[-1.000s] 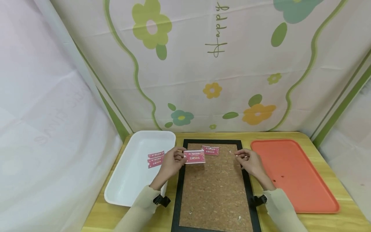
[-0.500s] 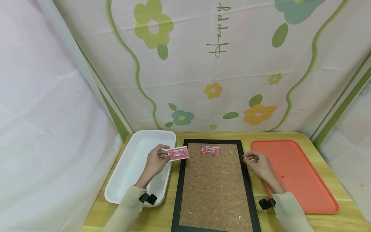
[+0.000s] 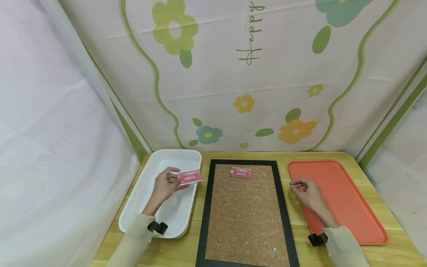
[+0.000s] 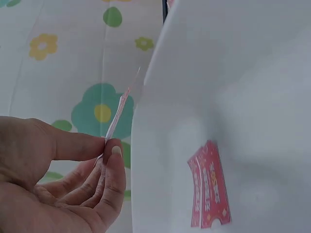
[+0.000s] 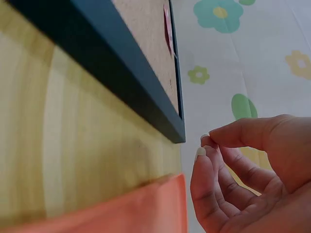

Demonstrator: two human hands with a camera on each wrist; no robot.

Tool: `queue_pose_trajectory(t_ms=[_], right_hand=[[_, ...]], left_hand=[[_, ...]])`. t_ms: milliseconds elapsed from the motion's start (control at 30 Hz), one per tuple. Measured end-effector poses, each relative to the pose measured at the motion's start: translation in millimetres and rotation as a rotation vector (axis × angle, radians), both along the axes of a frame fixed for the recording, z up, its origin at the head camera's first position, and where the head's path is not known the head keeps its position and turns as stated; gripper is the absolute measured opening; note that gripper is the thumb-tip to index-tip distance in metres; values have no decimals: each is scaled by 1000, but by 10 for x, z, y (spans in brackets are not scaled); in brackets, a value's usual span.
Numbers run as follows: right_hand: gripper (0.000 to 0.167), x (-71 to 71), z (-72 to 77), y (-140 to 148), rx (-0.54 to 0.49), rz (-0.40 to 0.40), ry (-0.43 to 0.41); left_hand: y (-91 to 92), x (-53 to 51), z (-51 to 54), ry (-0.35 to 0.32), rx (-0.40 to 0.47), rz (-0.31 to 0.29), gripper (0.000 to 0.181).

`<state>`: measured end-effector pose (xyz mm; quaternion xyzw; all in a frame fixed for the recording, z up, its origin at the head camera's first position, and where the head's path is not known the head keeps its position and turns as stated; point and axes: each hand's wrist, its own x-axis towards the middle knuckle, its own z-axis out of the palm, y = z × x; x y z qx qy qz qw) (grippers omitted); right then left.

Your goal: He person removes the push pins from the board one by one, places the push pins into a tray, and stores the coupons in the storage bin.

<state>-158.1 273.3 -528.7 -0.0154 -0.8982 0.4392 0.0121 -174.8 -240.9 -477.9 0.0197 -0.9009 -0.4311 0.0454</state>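
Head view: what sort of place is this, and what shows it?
Probably a fabric-walled work booth: a flower-print backdrop, a wood-grain tabletop and, on it, a black-framed corkboard.

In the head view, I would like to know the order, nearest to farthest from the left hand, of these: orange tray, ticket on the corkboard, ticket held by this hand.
From the left hand:
1. Held ticket: touching, pinched by the hand.
2. Board ticket: to the right, near the far edge of the corkboard.
3. Orange tray: farthest right, beyond the corkboard.
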Motion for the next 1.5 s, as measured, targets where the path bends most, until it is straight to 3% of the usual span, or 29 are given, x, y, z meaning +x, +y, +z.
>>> queue_pose_trajectory(t_ms=[200,567,867,1167,1500], right_hand=[[22,44,-57,113,23,-27,-8],[31,190,-114,329,2,-35,-46],[28,269,-179,420,11,-49,-65],[22,296,-267,527,94,-53,3],[17,322,-313,617,174,-31,-15]], left_hand=[[-188,-39,-21,-18,-43,40,34],[-364,-93,-102,-200,-52,45,32],[-411,-126,-219,-316,-66,39,34],[-434,-166,-248,-335,-119,21,33],[-453,-214,-354,-360,-148,26,34]])
